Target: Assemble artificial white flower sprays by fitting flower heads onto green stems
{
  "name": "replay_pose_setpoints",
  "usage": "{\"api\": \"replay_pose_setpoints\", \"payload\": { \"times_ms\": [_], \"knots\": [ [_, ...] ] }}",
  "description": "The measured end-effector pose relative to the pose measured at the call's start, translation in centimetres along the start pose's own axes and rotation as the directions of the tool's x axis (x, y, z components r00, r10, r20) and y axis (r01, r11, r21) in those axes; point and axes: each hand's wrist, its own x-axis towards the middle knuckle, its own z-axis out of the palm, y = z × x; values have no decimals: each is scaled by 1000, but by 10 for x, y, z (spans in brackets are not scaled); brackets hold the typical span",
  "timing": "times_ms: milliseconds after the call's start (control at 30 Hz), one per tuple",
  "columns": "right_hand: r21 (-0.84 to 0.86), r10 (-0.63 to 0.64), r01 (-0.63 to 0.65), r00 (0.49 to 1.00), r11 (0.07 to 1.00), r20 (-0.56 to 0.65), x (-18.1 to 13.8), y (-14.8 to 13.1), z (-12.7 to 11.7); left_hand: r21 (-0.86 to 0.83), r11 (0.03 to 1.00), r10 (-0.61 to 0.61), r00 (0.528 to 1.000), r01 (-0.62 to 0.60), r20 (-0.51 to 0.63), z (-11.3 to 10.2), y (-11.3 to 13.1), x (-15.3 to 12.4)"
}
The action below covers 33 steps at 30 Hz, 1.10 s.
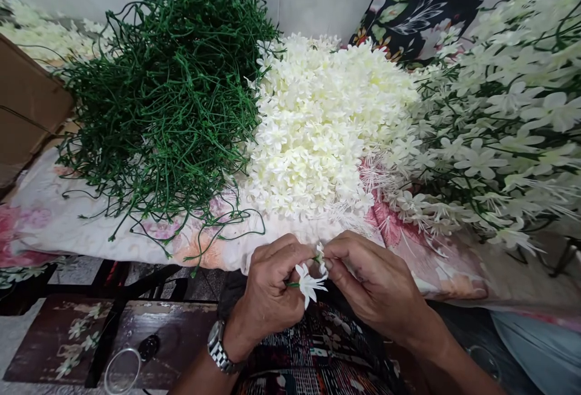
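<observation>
Near the table's front edge, my left hand is closed around a green artificial flower stem. One white artificial flower on that stem juts out past the fingers. My right hand pinches a second, smaller white blossom between thumb and forefinger, right at the left fingertips. Whether this blossom is seated on a stem tip is too small to tell. Beyond the hands lie a heap of loose white blossoms and, to its left, a tangled pile of green plastic stems.
Finished-looking white flower sprays fill the right side. A floral cloth covers the table. A cardboard box stands at the left, and a black floral bag leans on the tiled wall. Below left, a clear cup rests on dark wood.
</observation>
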Motion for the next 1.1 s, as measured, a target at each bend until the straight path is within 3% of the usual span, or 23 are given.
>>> {"api": "replay_pose_setpoints", "payload": {
  "times_ms": [467,1100],
  "knots": [
    [77,51,-49,998,996,-23,-2,3,9,68,996,-57,998,58,-22,2,1,1],
    [39,71,-65,984,997,-166,-1,1,23,159,986,-36,996,49,-87,5,2,2]
  ]
}}
